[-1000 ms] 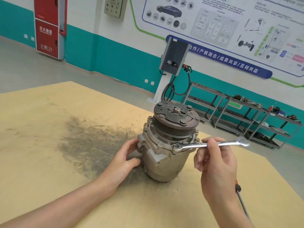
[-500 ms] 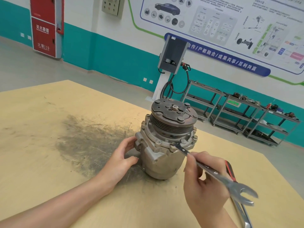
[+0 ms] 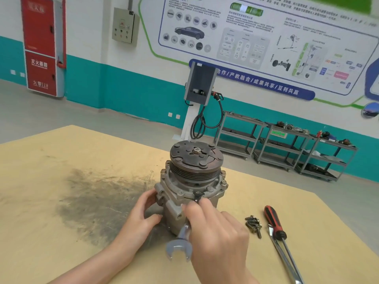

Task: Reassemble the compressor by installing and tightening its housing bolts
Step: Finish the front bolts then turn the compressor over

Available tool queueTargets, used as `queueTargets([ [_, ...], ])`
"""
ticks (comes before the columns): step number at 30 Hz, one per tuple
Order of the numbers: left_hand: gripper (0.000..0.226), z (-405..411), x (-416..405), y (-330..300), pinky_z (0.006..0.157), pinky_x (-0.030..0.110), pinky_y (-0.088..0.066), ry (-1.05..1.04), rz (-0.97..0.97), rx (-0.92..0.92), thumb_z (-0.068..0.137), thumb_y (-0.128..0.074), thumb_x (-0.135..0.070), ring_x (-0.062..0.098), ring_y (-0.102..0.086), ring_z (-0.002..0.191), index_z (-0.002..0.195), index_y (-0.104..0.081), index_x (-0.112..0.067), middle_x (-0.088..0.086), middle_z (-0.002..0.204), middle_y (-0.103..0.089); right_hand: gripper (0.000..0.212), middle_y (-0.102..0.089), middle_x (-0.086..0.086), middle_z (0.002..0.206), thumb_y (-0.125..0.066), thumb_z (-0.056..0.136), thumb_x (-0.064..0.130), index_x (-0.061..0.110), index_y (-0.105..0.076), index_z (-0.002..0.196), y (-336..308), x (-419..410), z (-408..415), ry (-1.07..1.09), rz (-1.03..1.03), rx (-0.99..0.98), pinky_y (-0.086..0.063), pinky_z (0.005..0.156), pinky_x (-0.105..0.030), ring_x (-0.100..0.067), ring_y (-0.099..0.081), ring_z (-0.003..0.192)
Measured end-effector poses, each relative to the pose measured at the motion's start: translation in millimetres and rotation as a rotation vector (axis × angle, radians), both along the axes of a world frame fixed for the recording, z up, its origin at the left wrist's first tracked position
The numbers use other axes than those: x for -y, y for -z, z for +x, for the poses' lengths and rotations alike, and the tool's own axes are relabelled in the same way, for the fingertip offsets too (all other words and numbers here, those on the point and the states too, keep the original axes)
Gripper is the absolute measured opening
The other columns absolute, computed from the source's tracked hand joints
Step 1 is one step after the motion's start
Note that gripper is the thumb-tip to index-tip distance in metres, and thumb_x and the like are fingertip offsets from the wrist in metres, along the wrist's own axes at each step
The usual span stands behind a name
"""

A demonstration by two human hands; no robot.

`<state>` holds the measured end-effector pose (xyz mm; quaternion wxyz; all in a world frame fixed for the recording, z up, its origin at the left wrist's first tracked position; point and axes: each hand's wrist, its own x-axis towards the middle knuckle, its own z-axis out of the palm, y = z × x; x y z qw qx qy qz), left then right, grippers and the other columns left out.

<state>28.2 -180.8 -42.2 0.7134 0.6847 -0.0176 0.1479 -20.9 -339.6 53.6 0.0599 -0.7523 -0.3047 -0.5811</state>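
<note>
The grey compressor (image 3: 190, 187) stands upright on the wooden table (image 3: 61, 181), its rusty pulley on top. Several bolts sit in its housing flange. My left hand (image 3: 143, 220) grips the housing's lower left side. My right hand (image 3: 217, 238) holds a silver combination wrench (image 3: 182, 240); its ring end sits on a front flange bolt (image 3: 198, 194), and its open-jaw end points down toward me.
A small pile of loose bolts (image 3: 253, 224) lies right of the compressor. Beside it lie a red-and-black screwdriver (image 3: 275, 226) and another long wrench (image 3: 287, 263). A dark greasy stain (image 3: 98, 199) marks the table at left. Metal racks (image 3: 287, 148) stand beyond the table.
The wrench handle has swung clockwise from pointing right to pointing toward me, with its ring end staying on the front bolt. My left hand has kept its hold. The camera has tilted.
</note>
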Motion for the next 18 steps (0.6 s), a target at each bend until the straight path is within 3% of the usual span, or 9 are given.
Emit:
queueTargets([
  [3,0.060,1.3,0.3,-3.2,0.082,0.006,-0.043,-0.006,-0.015,0.009,0.084,-0.056,0.018,0.007,-0.050,0.122,0.116,-0.051,-0.033,-0.012,0.122,-0.058,0.018,-0.034,0.001,0.054,-0.063,0.078,0.010,0.016,-0.055,0.063,0.1,-9.6,-5.1,0.106,0.010,0.013,-0.025,0.038,-0.025,-0.017,-0.027,0.041],
  [6,0.058,-1.3,0.5,-4.4,0.095,0.021,-0.044,0.020,-0.032,0.003,0.084,-0.058,0.013,0.009,-0.052,0.123,0.123,-0.053,-0.029,-0.007,0.127,-0.060,0.025,-0.033,0.002,0.055,-0.038,0.093,0.003,0.017,-0.040,0.073,1.2,-15.7,-7.2,0.128,0.055,0.020,-0.023,0.038,-0.024,-0.016,-0.027,0.039],
  [8,0.057,-3.2,1.5,-6.2,0.093,0.022,-0.044,0.016,-0.038,0.004,0.084,-0.058,0.013,0.009,-0.053,0.122,0.124,-0.053,-0.028,-0.006,0.127,-0.060,0.029,-0.034,0.002,0.054,-0.028,0.097,0.003,0.018,-0.036,0.074,1.7,-16.0,-8.5,0.128,0.060,-0.020,-0.023,0.037,-0.024,-0.016,-0.028,0.038],
  [12,0.052,-5.4,0.9,-8.3,0.096,0.024,-0.043,0.012,-0.053,0.009,0.084,-0.061,0.010,0.011,-0.053,0.122,0.124,-0.053,-0.022,-0.004,0.125,-0.061,0.027,-0.040,0.003,0.054,-0.055,0.091,0.020,0.019,-0.051,0.064,-8.7,-7.1,-11.5,0.092,-0.015,-0.063,-0.029,0.037,-0.025,-0.016,-0.036,0.039],
  [16,0.057,-4.7,-2.2,-3.6,0.096,0.024,-0.042,0.013,-0.057,-0.002,0.080,-0.062,0.012,0.009,-0.051,0.124,0.126,-0.053,-0.020,-0.004,0.127,-0.061,0.030,-0.045,0.003,0.047,-0.054,0.090,0.026,0.017,-0.062,0.063,-31.5,9.9,-18.4,-0.046,0.071,-0.111,-0.033,0.034,-0.023,-0.018,-0.041,0.035],
  [18,0.057,-2.0,-1.9,-3.0,0.096,0.026,-0.043,0.009,-0.080,-0.016,0.082,-0.057,0.013,0.007,-0.051,0.124,0.126,-0.054,-0.022,-0.007,0.128,-0.060,0.038,-0.046,0.003,0.044,-0.040,0.099,0.037,0.018,-0.061,0.072,-46.0,25.7,-21.9,-0.077,0.147,-0.201,-0.034,0.034,-0.023,-0.020,-0.043,0.031],
])
